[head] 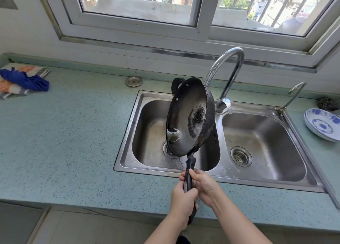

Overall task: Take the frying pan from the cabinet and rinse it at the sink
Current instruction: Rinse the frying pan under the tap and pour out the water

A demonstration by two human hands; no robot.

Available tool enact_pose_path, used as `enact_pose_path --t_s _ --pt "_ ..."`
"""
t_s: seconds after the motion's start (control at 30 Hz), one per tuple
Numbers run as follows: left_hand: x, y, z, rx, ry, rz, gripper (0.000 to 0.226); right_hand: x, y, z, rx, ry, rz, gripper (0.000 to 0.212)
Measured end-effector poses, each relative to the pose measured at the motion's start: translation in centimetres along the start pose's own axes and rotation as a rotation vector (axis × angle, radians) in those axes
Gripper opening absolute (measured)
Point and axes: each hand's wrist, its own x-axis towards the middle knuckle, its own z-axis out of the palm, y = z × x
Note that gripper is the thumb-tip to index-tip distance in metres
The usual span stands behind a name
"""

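A dark, worn frying pan (185, 115) hangs tilted on edge over the left basin of a steel double sink (128, 133), its inside facing me and left, with a dark burnt patch near the middle. A little water sits at its low rim and a wet streak lies on the basin floor beneath. Both hands grip its long black handle over the counter's front edge: my left hand (182, 197) lower down, my right hand (204, 185) just above it. The curved chrome faucet (230, 69) rises behind the pan; no stream shows from its spout.
A second small tap (294, 94) stands at the sink's right rear corner. Blue-patterned plates (323, 124) and a dark scrubber (327, 104) sit on the right counter. A blue cloth on a striped towel (24, 80) lies far left. A metal sink plug (133, 81) rests behind the sink.
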Motion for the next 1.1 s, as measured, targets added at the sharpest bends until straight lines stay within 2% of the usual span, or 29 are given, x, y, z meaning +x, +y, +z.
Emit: enact_pose_path --t_s 0.93,1.1 --pt "-0.1 0.0 -0.5 0.005 -0.016 -0.034 0.024 -0.2 0.0 0.1 -0.077 -0.014 0.002 0.014" --pt "0.0 -0.3 -1.0 0.088 0.028 0.005 0.019 -0.2 0.1 0.4 -0.075 -0.025 0.011 0.016"
